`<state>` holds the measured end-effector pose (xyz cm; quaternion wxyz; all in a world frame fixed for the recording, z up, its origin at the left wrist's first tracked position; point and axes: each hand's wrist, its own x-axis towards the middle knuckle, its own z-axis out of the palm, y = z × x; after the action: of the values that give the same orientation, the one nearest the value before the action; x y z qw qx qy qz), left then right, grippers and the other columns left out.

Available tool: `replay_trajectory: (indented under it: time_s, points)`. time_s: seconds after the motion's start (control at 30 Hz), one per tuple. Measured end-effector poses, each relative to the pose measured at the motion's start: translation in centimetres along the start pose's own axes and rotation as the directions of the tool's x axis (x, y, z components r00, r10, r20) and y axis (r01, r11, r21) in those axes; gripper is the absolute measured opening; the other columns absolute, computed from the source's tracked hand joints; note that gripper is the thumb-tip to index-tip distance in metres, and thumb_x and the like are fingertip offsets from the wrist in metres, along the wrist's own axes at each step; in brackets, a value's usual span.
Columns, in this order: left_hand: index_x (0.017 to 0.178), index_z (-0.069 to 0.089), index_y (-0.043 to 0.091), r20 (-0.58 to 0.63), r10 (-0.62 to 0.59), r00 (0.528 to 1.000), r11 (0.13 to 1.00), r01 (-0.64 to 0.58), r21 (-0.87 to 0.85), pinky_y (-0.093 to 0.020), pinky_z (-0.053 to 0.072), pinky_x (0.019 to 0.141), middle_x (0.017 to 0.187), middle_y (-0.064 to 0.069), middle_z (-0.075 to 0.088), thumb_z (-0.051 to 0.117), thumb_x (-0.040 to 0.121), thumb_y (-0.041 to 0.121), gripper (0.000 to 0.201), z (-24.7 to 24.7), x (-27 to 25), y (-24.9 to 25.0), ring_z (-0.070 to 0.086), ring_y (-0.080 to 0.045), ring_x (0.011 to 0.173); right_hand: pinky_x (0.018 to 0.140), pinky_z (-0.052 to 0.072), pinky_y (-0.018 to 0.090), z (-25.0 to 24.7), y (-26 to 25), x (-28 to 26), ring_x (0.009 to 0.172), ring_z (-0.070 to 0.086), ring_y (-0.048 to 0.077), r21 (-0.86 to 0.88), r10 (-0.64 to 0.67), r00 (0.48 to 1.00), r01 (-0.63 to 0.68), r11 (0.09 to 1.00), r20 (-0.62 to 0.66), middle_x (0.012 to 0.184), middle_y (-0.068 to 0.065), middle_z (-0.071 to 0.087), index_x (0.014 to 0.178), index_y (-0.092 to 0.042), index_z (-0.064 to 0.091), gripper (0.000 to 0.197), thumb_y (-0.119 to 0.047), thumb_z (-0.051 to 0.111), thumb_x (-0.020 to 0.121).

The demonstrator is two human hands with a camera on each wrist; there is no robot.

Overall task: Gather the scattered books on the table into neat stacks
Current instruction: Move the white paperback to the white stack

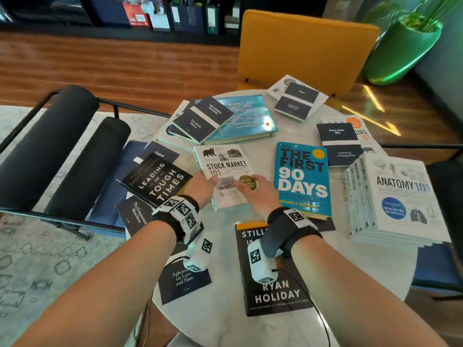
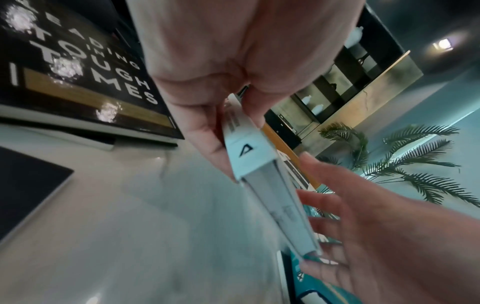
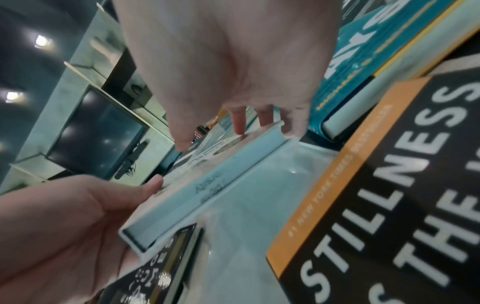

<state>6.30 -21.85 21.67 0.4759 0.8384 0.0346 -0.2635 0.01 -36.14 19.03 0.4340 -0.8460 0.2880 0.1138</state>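
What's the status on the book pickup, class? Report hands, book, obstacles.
Both hands on Stock Market 101: left hand grips spine edge, right hand holds opposite edge. Book partly raised. The First 90 Days close alongside.

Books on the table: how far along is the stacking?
Done: one 101 stack at the right edge. In hand: Stock Market 101, gripped by the left hand and right hand. Left: most others lie scattered, such as First 90 Days and Leading in Tough Times.

The right wrist device (image 1: 263,261) covers the middle of the title on the black Ryan Holiday book (image 1: 273,291), and we cannot read it whole. The left wrist device (image 1: 198,254) hides part of the Aphorisms book (image 1: 183,284). Shelf items (image 1: 160,13) beyond are blurred and cropped.
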Motion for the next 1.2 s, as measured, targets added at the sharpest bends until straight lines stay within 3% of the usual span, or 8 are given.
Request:
replay_trajectory:
  time_s: [0.17,0.27,0.37,0.53,0.7,0.8,0.9,1.2]
  points:
    - [0.131,0.052,0.012,-0.035,0.083,0.996,0.997,-0.083,0.004,-0.049,0.045,0.102,0.134,-0.008,0.058,0.041,0.101,0.02,0.033,0.6,-2.2,2.1,0.058,-0.03,0.12,0.11,0.035,0.039,-4.2,0.3,-1.0,0.133,0.043,0.027,0.313,-0.017,1.0,0.019,0.949,-0.01,0.145,0.008,0.044,0.145,-0.015,0.033,0.072,-0.047,0.061,0.087]
    - [0.128,0.052,0.011,-0.06,0.16,0.985,0.987,-0.161,-0.004,-0.044,0.043,0.104,0.132,-0.01,0.059,0.04,0.101,0.02,0.031,2.3,-3.3,3.9,0.057,-0.029,0.12,0.099,0.047,0.047,-6.3,0.7,-1.6,0.114,0.059,0.028,0.296,-0.078,0.995,0.094,0.951,-0.066,0.123,0.008,0.062,0.125,-0.018,0.057,0.057,-0.052,0.06,0.079]
    - [0.133,0.048,0.009,-0.064,0.239,0.969,0.971,-0.237,0.04,-0.04,0.042,0.103,0.134,-0.01,0.056,0.034,0.103,0.022,0.036,5.2,-4.8,6.4,0.054,-0.029,0.121,0.096,0.049,0.048,-9.4,2.7,-1.8,0.109,0.057,0.025,0.258,-0.078,0.985,0.116,0.959,-0.153,0.111,0.003,0.064,0.112,-0.022,0.062,0.055,-0.059,0.051,0.072]
    - [0.135,0.045,0.012,0.021,0.311,0.95,0.95,-0.31,-0.027,-0.038,0.046,0.098,0.131,-0.004,0.057,0.032,0.103,0.026,0.037,12.0,-7.2,10.2,0.056,-0.024,0.116,0.103,0.039,0.047,-16.9,6.7,-4.4,0.113,0.05,0.027,0.17,-0.033,0.95,0.09,0.981,-0.311,0.118,0.008,0.058,0.12,-0.017,0.057,0.046,-0.048,0.055,0.087]
    - [0.126,0.057,0.012,0.195,0.35,0.916,0.935,-0.353,-0.022,-0.03,0.048,0.089,0.122,-0.002,0.063,0.058,0.094,0.025,0.034,19.7,-8.9,12.8,0.061,-0.019,0.108,0.099,0.043,0.05,-22.2,12.5,-6.1,0.115,0.055,0.031,0.146,0.048,0.905,0.016,0.989,-0.423,0.119,0.008,0.062,0.119,-0.022,0.059,0.044,-0.047,0.059,0.084]
    - [0.111,0.06,0.021,0.223,0.348,0.911,0.929,-0.367,0.052,-0.038,0.043,0.103,0.12,-0.008,0.064,0.062,0.08,0.043,0.038,23.6,-9.2,13.8,0.056,-0.028,0.114,0.098,0.042,0.039,-24.9,15.4,-7.1,0.115,0.052,0.031,0.118,0.09,0.889,-0.041,0.992,-0.45,0.12,0.009,0.058,0.12,-0.021,0.06,0.038,-0.04,0.058,0.088]
    - [0.121,0.056,0.027,0.272,0.345,0.898,0.892,-0.404,0.203,-0.039,0.026,0.114,0.128,-0.006,0.056,0.054,0.086,0.048,0.041,26.3,-9.1,14.8,0.04,-0.032,0.127,0.097,0.04,0.041,-26.8,17.6,-7.4,0.115,0.048,0.035,0.152,0.135,0.887,-0.075,0.986,-0.441,0.122,0.012,0.051,0.12,-0.021,0.059,0.037,-0.036,0.052,0.086]
    - [0.135,0.039,0.008,0.119,0.283,0.952,0.83,-0.305,0.467,-0.043,0.029,0.108,0.135,-0.021,0.035,0.05,0.093,0.049,0.06,30.3,-9.4,14.8,0.034,-0.038,0.127,0.092,0.033,0.04,-27.6,20.5,-7.1,0.118,0.04,0.034,0.011,0.099,0.917,-0.103,0.995,-0.385,0.125,0.009,0.052,0.122,-0.024,0.054,0.04,-0.039,0.05,0.085]
